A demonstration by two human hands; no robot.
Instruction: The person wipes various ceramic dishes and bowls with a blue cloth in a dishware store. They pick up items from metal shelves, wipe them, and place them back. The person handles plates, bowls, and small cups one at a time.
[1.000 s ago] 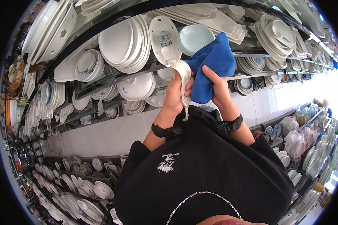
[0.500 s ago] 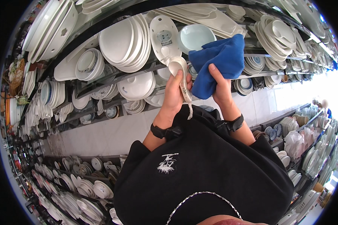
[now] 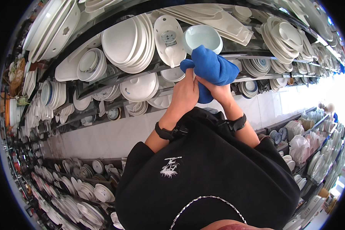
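My left hand [image 3: 183,93] is closed, with its thumb side against a bunched blue cloth [image 3: 217,68]. The white ceramic spoon it held a moment ago is now hidden by the cloth and fingers. Pressed close beside it, my right hand [image 3: 217,93] grips the cloth, whose folds rise above both hands and hang down between them. Just beyond the hands, a pale blue bowl [image 3: 202,37] sits on the shelf. To its left leans an oval white dish [image 3: 167,27] with a small white spoon [image 3: 170,56] lying in it.
Stacked white plates [image 3: 120,42] and small bowls [image 3: 89,63] crowd the dark-edged shelf ahead. A lower tier holds a wide white dish [image 3: 140,87]. More racks of plates [image 3: 103,193] stand behind me, with a plastic bag [image 3: 299,145] at the right.
My hands have come together. The cloth has moved left and been bunched around the spoon, which has gone from sight; the right hand's thumb now lies beside the left hand.
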